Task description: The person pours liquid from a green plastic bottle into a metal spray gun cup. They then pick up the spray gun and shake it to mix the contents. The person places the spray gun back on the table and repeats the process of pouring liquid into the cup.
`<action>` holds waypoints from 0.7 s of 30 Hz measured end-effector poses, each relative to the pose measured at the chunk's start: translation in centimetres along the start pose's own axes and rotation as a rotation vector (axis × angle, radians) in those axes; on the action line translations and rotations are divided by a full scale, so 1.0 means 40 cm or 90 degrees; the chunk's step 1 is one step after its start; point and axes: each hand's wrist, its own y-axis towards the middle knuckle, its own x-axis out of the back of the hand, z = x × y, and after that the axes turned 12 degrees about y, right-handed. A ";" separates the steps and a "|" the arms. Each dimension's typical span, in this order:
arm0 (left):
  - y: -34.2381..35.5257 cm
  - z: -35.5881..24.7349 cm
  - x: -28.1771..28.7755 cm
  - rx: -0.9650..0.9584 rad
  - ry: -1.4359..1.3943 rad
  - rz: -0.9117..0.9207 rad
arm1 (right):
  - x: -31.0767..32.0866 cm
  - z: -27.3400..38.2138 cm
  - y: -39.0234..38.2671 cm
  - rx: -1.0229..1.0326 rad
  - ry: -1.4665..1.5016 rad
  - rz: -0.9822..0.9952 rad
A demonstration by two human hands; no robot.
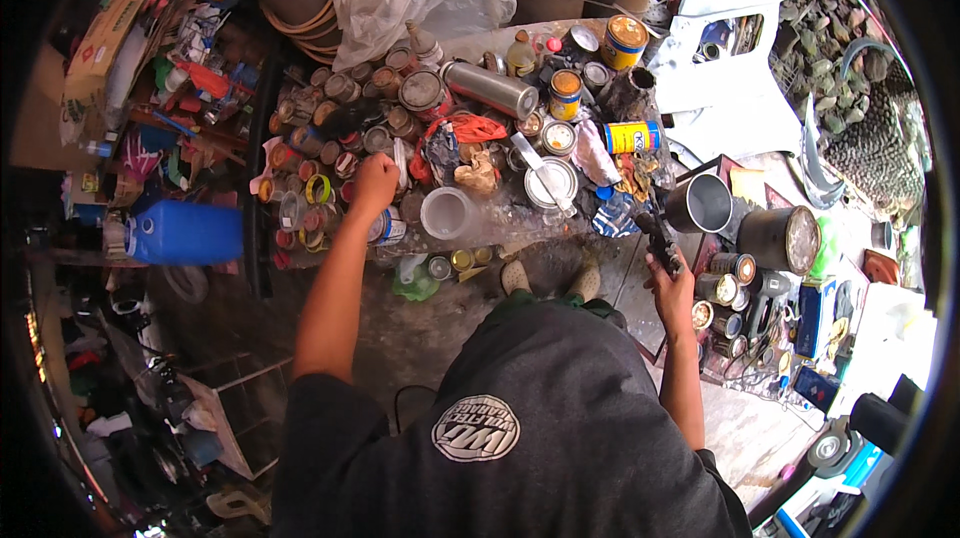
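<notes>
My left hand (376, 184) is closed in a fist above the left part of the cluttered bench. Whatever its fingers hold, if anything, is hidden. Below it, a small can with a blue and white label (387, 229) stands by the bench's near edge, next to a translucent plastic tub (447, 213). At the right, my right hand (671, 285) is wrapped round the dark handle of what looks like a paint spray gun (655, 236). A wide-mouthed metal cup (704, 203) sits right beside the gun's top; whether they join, I cannot tell.
Paint cans and jars crowd the bench, with a steel flask (490, 88) and a flat stick on a white-lidded can (550, 185). A blue jug (188, 233) lies at left. A large dark pot (780, 239) and more cans stand right. A white panel (725, 98) leans behind.
</notes>
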 end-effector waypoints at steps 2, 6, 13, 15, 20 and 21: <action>-0.042 -0.031 -0.023 -0.069 0.162 -0.024 | 0.001 0.005 -0.012 0.002 -0.003 0.011; -0.170 -0.127 -0.054 -0.108 0.296 0.015 | -0.001 -0.004 -0.037 -0.017 0.001 0.036; -0.316 -0.179 -0.133 -0.192 0.448 -0.015 | -0.013 -0.013 -0.044 -0.010 0.015 0.041; -0.335 -0.194 -0.142 -0.217 0.453 -0.032 | -0.012 -0.016 -0.039 -0.001 0.011 0.045; -0.320 -0.202 -0.188 -0.256 0.427 -0.083 | -0.018 -0.024 -0.025 -0.001 -0.003 0.063; -0.314 -0.200 -0.205 -0.254 0.455 -0.069 | -0.020 -0.026 -0.023 0.000 -0.001 0.066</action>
